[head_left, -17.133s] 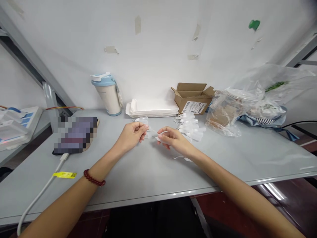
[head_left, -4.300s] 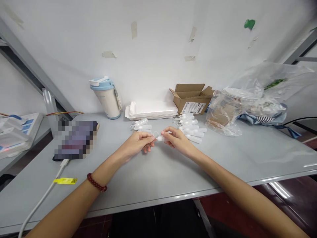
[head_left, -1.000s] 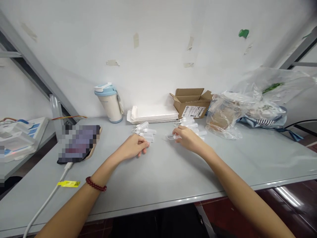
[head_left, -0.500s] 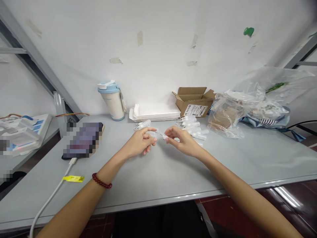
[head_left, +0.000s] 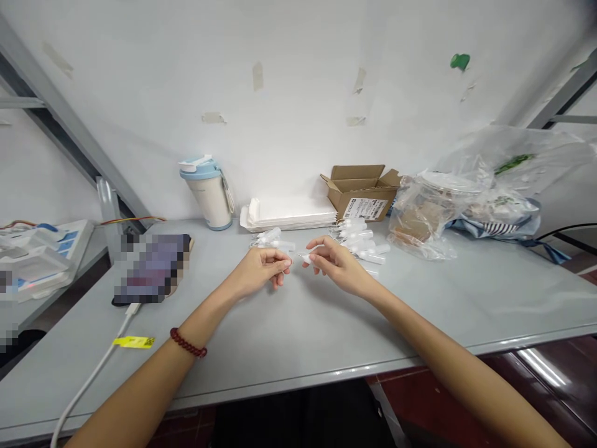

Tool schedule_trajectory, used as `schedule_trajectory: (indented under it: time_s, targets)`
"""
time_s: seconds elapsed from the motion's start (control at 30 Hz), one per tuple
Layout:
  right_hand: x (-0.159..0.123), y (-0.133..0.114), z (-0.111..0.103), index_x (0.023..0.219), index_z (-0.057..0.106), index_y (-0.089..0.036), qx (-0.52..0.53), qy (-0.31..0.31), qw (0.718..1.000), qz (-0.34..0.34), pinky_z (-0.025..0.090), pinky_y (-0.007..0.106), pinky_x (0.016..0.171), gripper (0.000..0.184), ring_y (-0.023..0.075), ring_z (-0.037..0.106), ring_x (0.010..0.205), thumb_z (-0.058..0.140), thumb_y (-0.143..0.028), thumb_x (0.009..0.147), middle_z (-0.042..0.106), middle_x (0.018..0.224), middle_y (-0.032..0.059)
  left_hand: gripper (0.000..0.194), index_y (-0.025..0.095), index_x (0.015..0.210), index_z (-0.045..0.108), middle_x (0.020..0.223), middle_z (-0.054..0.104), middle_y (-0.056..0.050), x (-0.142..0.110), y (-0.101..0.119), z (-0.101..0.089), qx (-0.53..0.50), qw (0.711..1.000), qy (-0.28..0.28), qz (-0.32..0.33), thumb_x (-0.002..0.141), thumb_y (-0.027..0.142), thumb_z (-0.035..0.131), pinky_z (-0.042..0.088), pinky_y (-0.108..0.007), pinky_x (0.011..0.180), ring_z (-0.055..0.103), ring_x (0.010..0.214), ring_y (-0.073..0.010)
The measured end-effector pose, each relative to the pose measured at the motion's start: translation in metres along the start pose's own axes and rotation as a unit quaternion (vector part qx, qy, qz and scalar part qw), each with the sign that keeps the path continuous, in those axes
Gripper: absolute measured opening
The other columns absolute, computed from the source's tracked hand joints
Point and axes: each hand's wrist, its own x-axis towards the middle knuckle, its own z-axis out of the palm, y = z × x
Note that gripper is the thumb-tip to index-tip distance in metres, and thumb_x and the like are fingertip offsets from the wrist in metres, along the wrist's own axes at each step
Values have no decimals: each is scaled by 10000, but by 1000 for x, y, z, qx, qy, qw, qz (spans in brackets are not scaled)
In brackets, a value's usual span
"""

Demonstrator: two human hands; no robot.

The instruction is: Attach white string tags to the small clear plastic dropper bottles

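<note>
My left hand [head_left: 259, 272] and my right hand [head_left: 333, 264] meet above the middle of the grey table [head_left: 298, 323]. My left hand pinches a small clear plastic piece at its fingertips. Fingers of my right hand are closed on a small white cap-like piece [head_left: 306, 257], a few centimetres from my left fingertips. A small group of clear little bottles [head_left: 273, 239] lies just behind my left hand. A larger pile of the same bottles [head_left: 361, 241] lies behind my right hand.
A blue-lidded cup [head_left: 208, 193], a stack of white trays [head_left: 289, 214] and an open cardboard box [head_left: 361, 190] line the wall. Clear plastic bags [head_left: 461, 199] fill the right. A phone [head_left: 152, 267] with a white cable [head_left: 88, 382] lies at left.
One second ago both hands were down at the piles on the table. They have since lifted and come together, each pinching a small piece; the gap between them is slightly wider than half a second ago.
</note>
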Motion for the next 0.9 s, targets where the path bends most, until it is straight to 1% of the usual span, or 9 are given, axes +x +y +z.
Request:
schedule_trajectory:
  time_s: [0.1, 0.2, 0.37, 0.43, 0.9]
  targets:
    - [1, 2, 2, 1025, 432, -190, -2, 4, 1000, 6, 411, 262, 604, 176, 118, 526, 613, 441, -264, 866, 662, 792, 37, 228, 123, 831, 651, 688, 629, -33, 0, -1, -2, 0, 1000, -26, 8, 761, 340, 649, 485, -276, 565, 592, 610, -136]
    - [1, 3, 2, 1036, 420, -191, -1, 11, 1000, 9, 402, 255, 590, 180, 115, 521, 607, 437, -253, 868, 661, 791, 35, 235, 125, 849, 648, 725, 645, -50, -1, -2, -3, 0, 1000, -26, 9, 761, 343, 648, 491, -290, 598, 607, 667, -155]
    - [-1, 0, 3, 1047, 420, -194, 11, -17, 1000, 9, 387, 246, 575, 186, 109, 515, 597, 437, -249, 870, 658, 781, 27, 230, 125, 823, 623, 706, 632, -38, 0, -1, -1, -2, 1000, 14, 12, 778, 351, 619, 477, -273, 582, 587, 655, -141]
    - [-2, -1, 3, 1050, 418, -197, 14, -29, 999, 7, 381, 243, 567, 189, 107, 507, 587, 439, -250, 870, 655, 773, 21, 226, 127, 818, 618, 705, 627, -35, 0, 0, 0, -3, 1000, 20, 11, 777, 349, 617, 472, -268, 577, 587, 664, -142]
    - [-2, -3, 4, 1033, 413, -196, 12, -51, 999, 8, 379, 241, 572, 168, 106, 491, 585, 434, -230, 869, 654, 775, 27, 228, 128, 810, 605, 676, 607, -27, 1, -1, 2, 27, 1000, 1, 7, 780, 354, 595, 460, -276, 573, 562, 616, -135]
